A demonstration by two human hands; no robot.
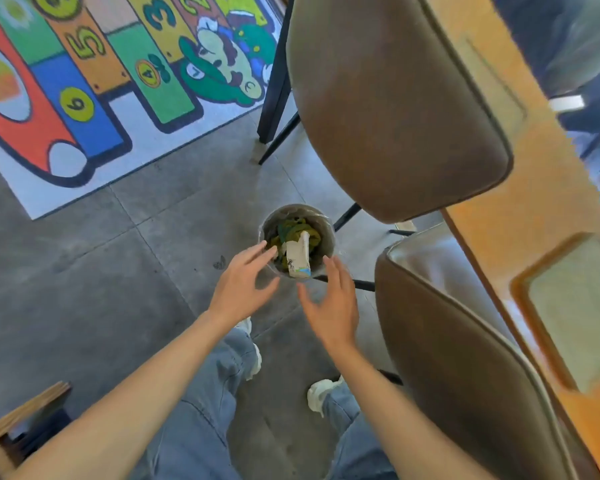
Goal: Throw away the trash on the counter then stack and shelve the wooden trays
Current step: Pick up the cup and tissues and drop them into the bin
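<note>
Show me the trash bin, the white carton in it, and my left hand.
trash bin (329, 226), head view, on its inner right wall
white carton (298, 255), head view, mid-body
left hand (241, 289), head view, back of the hand

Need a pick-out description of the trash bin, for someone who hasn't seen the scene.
Start at the two brown chairs along the orange counter. On the grey floor just left of the gap between them stands a small round bin, beyond both open hands. It alone holds rubbish: a white carton on green scraps.
</note>
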